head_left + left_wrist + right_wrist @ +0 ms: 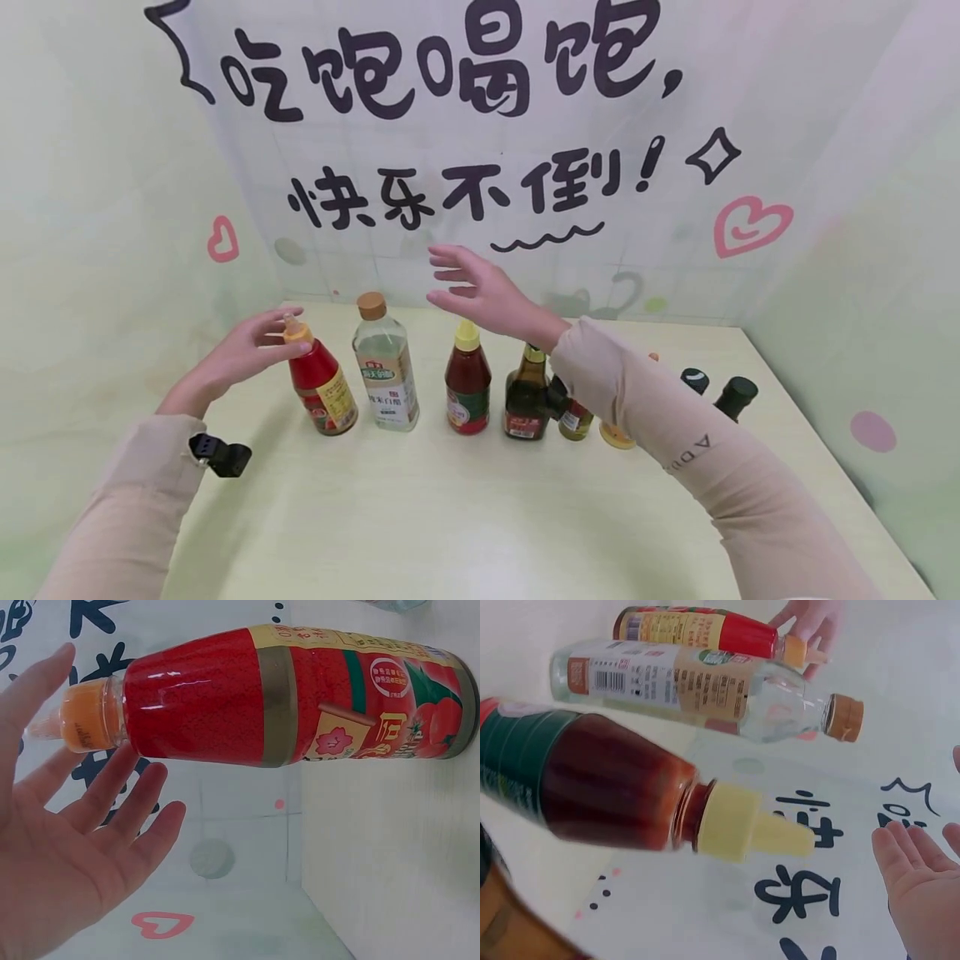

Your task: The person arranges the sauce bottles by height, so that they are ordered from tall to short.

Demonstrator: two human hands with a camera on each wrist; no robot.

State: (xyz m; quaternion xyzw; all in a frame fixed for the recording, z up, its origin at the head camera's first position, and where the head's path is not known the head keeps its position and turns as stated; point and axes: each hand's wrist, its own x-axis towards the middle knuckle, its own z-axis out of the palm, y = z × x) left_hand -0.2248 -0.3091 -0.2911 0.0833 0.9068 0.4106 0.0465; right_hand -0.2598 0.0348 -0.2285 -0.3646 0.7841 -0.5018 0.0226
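Note:
My left hand (251, 343) is at the orange cap of a red ketchup bottle (324, 392), fingers spread loosely around it. In the left wrist view, the thumb and fingers of that hand (90, 847) lie on either side of the cap (88, 712); whether they touch it I cannot tell. My right hand (483, 292) hovers with extended fingers above a dark red sauce bottle (468, 387) with a yellow nozzle cap, holding nothing. Between the hands stands a clear white vinegar bottle (386, 375) with a brown cap.
Right of the sauce bottle stand a dark soy-type bottle (527, 400) and a smaller bottle (575, 421). My right sleeve (660, 408) partly hides more bottles, including one with a dark green cap (738, 392). A printed wall backdrop (450, 167) rises behind the pale table (465, 517).

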